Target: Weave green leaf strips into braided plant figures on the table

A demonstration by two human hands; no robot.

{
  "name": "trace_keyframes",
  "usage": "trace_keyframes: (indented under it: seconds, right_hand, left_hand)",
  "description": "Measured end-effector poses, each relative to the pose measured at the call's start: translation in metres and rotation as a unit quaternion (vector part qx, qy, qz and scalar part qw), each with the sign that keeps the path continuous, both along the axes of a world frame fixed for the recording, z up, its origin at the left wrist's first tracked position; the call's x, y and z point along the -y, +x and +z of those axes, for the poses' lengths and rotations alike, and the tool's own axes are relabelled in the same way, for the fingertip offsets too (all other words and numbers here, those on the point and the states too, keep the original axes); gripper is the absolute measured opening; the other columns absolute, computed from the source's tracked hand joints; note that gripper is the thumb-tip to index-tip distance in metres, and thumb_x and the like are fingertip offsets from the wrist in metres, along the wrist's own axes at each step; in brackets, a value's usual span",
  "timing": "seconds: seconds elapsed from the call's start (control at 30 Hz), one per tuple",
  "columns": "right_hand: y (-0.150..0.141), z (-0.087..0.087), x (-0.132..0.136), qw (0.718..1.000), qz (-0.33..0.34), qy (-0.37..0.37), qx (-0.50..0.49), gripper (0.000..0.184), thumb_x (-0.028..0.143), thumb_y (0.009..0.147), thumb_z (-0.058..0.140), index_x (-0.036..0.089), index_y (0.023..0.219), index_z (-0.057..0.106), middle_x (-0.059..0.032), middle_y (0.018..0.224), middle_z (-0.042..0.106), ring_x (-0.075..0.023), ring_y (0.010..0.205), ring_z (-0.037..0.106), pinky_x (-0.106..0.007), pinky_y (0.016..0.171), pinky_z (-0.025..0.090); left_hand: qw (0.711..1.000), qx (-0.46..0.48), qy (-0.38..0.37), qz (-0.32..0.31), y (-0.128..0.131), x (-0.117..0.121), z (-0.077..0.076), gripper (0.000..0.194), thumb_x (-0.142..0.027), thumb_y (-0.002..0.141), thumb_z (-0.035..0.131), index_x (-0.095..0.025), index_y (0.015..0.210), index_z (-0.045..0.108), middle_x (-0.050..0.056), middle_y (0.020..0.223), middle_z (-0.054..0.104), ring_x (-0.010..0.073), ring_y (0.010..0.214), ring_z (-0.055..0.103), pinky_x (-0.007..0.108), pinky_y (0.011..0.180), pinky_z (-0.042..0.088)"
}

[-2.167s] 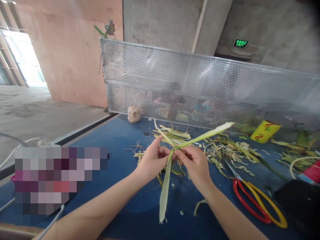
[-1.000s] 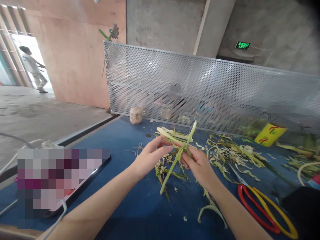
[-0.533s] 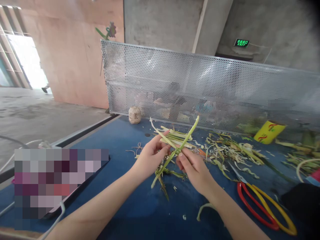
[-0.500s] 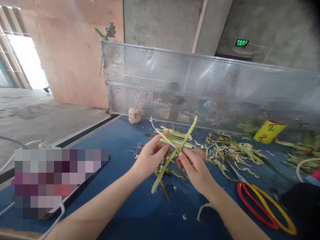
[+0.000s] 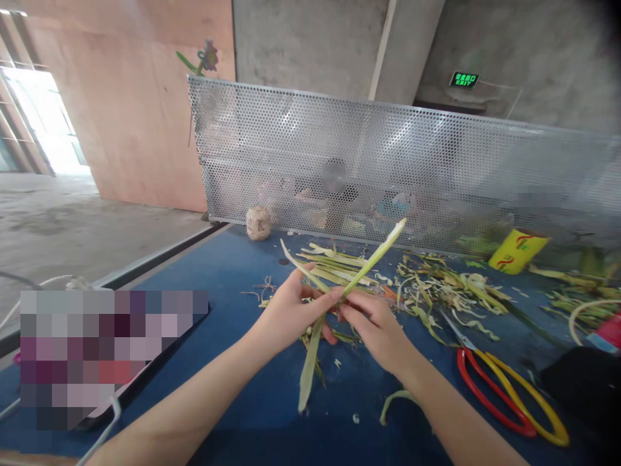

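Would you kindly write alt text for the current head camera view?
A person's left hand and right hand hold long pale-green plant strips above a blue table; metal scissors with red and yellow handles lie rightward, near shredded plant scraps.

Your left hand (image 5: 295, 307) and right hand (image 5: 376, 320) pinch pale-green strips (image 5: 373, 259) at their junction, mostly hidden by fingers. Blue surface (image 5: 233, 414) below. Scissors (image 5: 469, 353) lie open to your right, near shavings (image 5: 451, 285); yellow roll (image 5: 519, 251) by the perforated screen (image 5: 310, 129).
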State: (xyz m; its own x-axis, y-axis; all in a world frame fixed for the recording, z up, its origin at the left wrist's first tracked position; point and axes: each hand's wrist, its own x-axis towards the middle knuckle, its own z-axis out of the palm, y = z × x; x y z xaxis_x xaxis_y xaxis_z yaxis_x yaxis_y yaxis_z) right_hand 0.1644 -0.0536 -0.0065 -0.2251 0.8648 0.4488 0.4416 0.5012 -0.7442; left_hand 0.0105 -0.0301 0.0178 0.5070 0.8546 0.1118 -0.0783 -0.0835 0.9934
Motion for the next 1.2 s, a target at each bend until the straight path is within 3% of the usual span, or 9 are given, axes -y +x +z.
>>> trace_keyframes:
  seconds: [0.17, 0.27, 0.37, 0.43, 0.6, 0.93, 1.07, 1.2]
  right_hand:
    - [-0.001, -0.001, -0.002, 0.997, -0.058, 0.034, -0.029, 0.028, 0.028, 0.085, 0.041, 0.021, 0.100, 0.064, -0.0045, 0.079, 0.060, -0.0170, 0.073, 0.055, -0.026, 0.062, 0.044]
    - [-0.001, -0.001, -0.003, 0.992, -0.094, 0.036, -0.081, 0.029, 0.033, 0.082, 0.048, 0.022, 0.105, 0.061, -0.0063, 0.093, 0.063, -0.0176, 0.075, 0.057, -0.028, 0.063, 0.046]
    - [0.000, -0.001, -0.003, 0.990, -0.079, 0.028, -0.114, 0.027, 0.033, 0.082, 0.049, 0.022, 0.103, 0.061, -0.0067, 0.097, 0.064, -0.0160, 0.070, 0.058, -0.028, 0.062, 0.048]
    - [0.001, 0.000, -0.003, 0.988, -0.076, 0.028, -0.129, 0.026, 0.032, 0.081, 0.049, 0.021, 0.102, 0.062, -0.0061, 0.091, 0.065, -0.0146, 0.064, 0.057, -0.028, 0.059, 0.048]
    - [0.002, 0.000, -0.003, 0.977, -0.108, 0.050, -0.176, 0.017, 0.030, 0.079, 0.053, 0.020, 0.088, 0.062, -0.0016, 0.068, 0.061, -0.0120, 0.056, 0.054, -0.024, 0.052, 0.046]
    - [0.001, 0.005, 0.001, 0.984, -0.065, 0.051, -0.155, 0.011, 0.026, 0.080, 0.052, 0.020, 0.080, 0.062, -0.0004, 0.066, 0.060, -0.0113, 0.056, 0.055, -0.023, 0.052, 0.046]
    - [0.007, 0.007, 0.000, 0.985, -0.067, 0.094, -0.128, 0.011, 0.027, 0.078, 0.055, 0.021, 0.079, 0.064, -0.0013, 0.067, 0.061, -0.0120, 0.055, 0.054, -0.025, 0.050, 0.045]
    - [0.010, 0.006, -0.002, 0.983, -0.028, 0.080, -0.162, 0.011, 0.025, 0.080, 0.053, 0.021, 0.078, 0.063, -0.0003, 0.066, 0.060, -0.0111, 0.054, 0.055, -0.024, 0.050, 0.046]
  left_hand:
    - [0.995, 0.004, 0.010, 0.102, 0.002, -0.001, 0.001, 0.068, -0.024, 0.070, 0.065, -0.022, 0.125, 0.024, 0.001, 0.080, 0.056, 0.0139, 0.040, 0.059, 0.025, 0.033, 0.047]
    - [0.995, 0.028, -0.025, 0.088, 0.004, 0.001, 0.002, 0.080, -0.018, 0.069, 0.066, -0.024, 0.131, 0.015, 0.012, 0.104, 0.055, 0.0162, 0.048, 0.063, 0.023, 0.029, 0.045]
    - [0.991, 0.067, -0.100, 0.056, 0.007, 0.003, 0.001, 0.091, -0.013, 0.071, 0.064, -0.023, 0.135, 0.000, 0.019, 0.117, 0.051, 0.0187, 0.058, 0.066, 0.023, 0.034, 0.049]
    - [0.987, 0.079, -0.125, 0.065, 0.009, 0.003, 0.001, 0.095, -0.011, 0.072, 0.063, -0.022, 0.136, -0.007, 0.021, 0.117, 0.051, 0.0188, 0.059, 0.066, 0.024, 0.036, 0.050]
    - [0.986, 0.051, -0.079, 0.135, 0.010, 0.003, 0.001, 0.112, -0.010, 0.063, 0.071, -0.026, 0.136, -0.014, 0.019, 0.114, 0.051, 0.0167, 0.053, 0.064, 0.029, 0.037, 0.053]
    - [0.985, 0.108, -0.135, -0.019, 0.007, 0.001, -0.004, 0.105, -0.016, 0.073, 0.063, -0.017, 0.134, -0.022, 0.014, 0.093, 0.065, 0.0163, 0.052, 0.064, 0.019, 0.028, 0.045]
    - [0.986, 0.092, -0.136, 0.041, 0.008, 0.002, -0.003, 0.114, -0.017, 0.067, 0.069, -0.021, 0.133, -0.024, 0.020, 0.110, 0.056, 0.0157, 0.056, 0.063, 0.020, 0.029, 0.045]
    - [0.989, 0.078, -0.114, 0.055, 0.007, 0.002, -0.002, 0.107, -0.018, 0.068, 0.068, -0.021, 0.136, -0.015, 0.018, 0.106, 0.056, 0.0145, 0.054, 0.062, 0.019, 0.029, 0.042]
